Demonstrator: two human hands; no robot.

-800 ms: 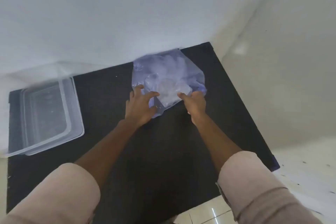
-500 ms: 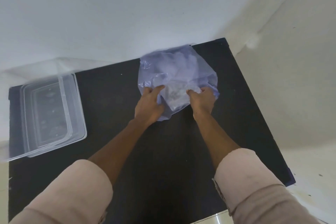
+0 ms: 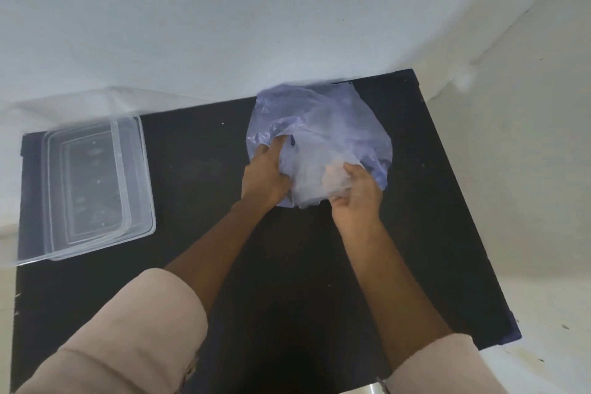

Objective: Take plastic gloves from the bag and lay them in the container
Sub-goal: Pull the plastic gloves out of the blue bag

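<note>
**Both hands at the glove bag**

Left hand (image 3: 263, 174) grips the near-left edge of the bag (image 3: 319, 131), fingers curled into the bluish plastic, index reaching up into a fold. Right hand (image 3: 356, 198) pinches the clear plastic gloves (image 3: 315, 181) bunched at the bag mouth, thumb over the film. Bag lies crumpled on the black table (image 3: 287, 265), far side, against the white wall (image 3: 224, 25). Clear container (image 3: 134, 176) sits open at the table's left end, well apart from the bag. Pink sleeves (image 3: 128, 339) rolled up.
</note>
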